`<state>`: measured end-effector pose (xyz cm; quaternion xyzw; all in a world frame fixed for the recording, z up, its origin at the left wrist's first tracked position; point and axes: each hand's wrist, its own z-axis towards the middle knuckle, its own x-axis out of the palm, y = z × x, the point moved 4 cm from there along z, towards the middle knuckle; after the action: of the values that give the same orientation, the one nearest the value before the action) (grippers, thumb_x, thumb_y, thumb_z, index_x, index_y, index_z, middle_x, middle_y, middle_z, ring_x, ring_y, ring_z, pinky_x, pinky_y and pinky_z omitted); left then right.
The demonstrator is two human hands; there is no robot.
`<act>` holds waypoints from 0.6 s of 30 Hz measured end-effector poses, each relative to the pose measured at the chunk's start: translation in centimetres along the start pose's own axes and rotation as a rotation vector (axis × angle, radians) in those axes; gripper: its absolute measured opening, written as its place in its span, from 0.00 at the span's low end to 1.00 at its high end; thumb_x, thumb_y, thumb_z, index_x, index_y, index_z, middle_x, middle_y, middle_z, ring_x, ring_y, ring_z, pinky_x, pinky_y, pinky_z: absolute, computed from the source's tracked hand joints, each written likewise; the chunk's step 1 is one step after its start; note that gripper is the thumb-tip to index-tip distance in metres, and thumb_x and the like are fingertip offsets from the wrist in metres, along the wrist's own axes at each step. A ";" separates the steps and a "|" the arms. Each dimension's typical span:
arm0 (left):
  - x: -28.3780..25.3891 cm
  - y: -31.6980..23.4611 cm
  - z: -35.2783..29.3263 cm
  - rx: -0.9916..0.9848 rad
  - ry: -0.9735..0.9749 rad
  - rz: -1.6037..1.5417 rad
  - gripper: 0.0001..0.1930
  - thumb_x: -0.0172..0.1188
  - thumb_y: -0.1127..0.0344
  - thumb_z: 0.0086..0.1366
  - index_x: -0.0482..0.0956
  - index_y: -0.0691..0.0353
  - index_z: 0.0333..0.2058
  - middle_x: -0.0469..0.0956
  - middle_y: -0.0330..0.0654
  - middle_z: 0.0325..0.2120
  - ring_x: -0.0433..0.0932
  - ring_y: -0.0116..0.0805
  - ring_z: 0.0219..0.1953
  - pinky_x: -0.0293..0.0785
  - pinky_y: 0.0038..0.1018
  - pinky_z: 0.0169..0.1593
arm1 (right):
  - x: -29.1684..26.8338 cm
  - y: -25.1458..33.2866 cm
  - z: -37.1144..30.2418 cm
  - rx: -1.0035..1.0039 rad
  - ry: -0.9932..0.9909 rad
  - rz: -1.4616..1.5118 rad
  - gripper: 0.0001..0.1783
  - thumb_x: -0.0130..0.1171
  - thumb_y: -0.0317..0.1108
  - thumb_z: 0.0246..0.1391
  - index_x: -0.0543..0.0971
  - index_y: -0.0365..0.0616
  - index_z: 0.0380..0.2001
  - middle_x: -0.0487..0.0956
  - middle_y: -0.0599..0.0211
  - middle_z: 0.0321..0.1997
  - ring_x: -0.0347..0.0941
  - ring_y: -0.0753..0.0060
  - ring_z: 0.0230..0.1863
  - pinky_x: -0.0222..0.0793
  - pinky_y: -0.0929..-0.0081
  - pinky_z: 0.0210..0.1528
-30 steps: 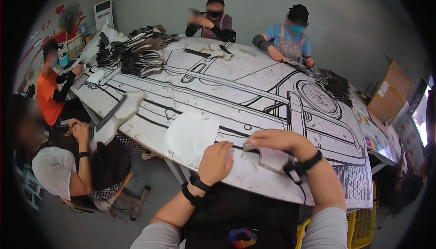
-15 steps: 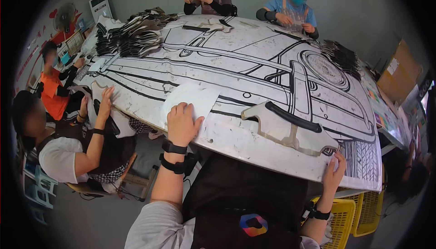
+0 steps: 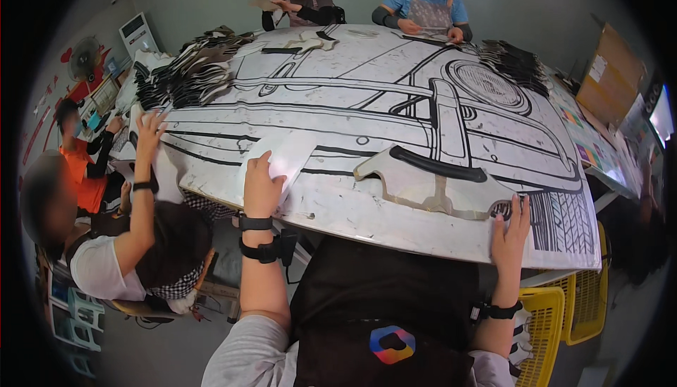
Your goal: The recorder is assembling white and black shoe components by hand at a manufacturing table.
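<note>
My left hand (image 3: 264, 184) lies on a smooth white sheet (image 3: 290, 153) near the table's front edge, its thumb apart from the fingers. To its right lies a flat, light-grey cut piece (image 3: 412, 182) with a curved outline, brownish edges and a padded black strip (image 3: 437, 165) along its far side. At the piece's right end is a small dark ridged patch (image 3: 500, 209). My right hand (image 3: 510, 235) is beside that end with its fingers stretched out. Whether the fingertips press on the piece cannot be made out.
The large table (image 3: 338, 221) has a black line drawing on its white cover. Piles of similar pieces stand at the far left (image 3: 187, 69) and far right (image 3: 515, 66). A co-worker (image 3: 106, 253) sits close on my left; others work beyond. Yellow baskets (image 3: 541, 323) stand at lower right.
The view has shifted slightly. My right hand has moved farther over the table, up to the right end of the cut piece. My left hand stays on the white sheet.
</note>
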<state>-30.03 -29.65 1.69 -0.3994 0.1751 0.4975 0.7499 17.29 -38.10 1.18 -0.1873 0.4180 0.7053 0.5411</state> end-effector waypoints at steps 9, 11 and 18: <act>-0.8 -4.0 -0.1 -0.275 -0.105 -0.805 0.16 0.49 0.64 0.64 0.66 0.69 0.46 0.74 0.45 0.28 0.73 0.31 0.19 0.70 0.22 0.23 | 4.9 -1.7 3.9 0.077 0.389 -0.312 0.28 0.47 0.49 0.53 0.64 0.50 0.56 0.59 0.44 0.59 0.55 0.37 0.57 0.51 0.53 0.59; -1.4 -6.6 -0.6 -0.244 -0.100 -0.925 0.16 0.47 0.63 0.65 0.66 0.70 0.46 0.73 0.41 0.26 0.72 0.24 0.20 0.69 0.19 0.23 | 5.3 -1.7 3.6 0.040 0.361 -0.345 0.27 0.47 0.50 0.53 0.65 0.54 0.55 0.60 0.44 0.59 0.55 0.37 0.57 0.51 0.53 0.59; 0.2 -11.0 -3.6 -0.262 0.174 -1.234 0.16 0.51 0.65 0.63 0.66 0.70 0.46 0.74 0.41 0.26 0.72 0.25 0.20 0.68 0.19 0.23 | 5.2 -1.6 3.7 -0.070 0.368 -0.251 0.23 0.48 0.49 0.53 0.69 0.59 0.51 0.61 0.45 0.58 0.55 0.37 0.57 0.50 0.53 0.59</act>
<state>-19.69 -34.33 3.98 -0.5541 -0.0893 -0.0429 0.8265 17.70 -31.93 -0.99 -0.3819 0.4587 0.6004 0.5322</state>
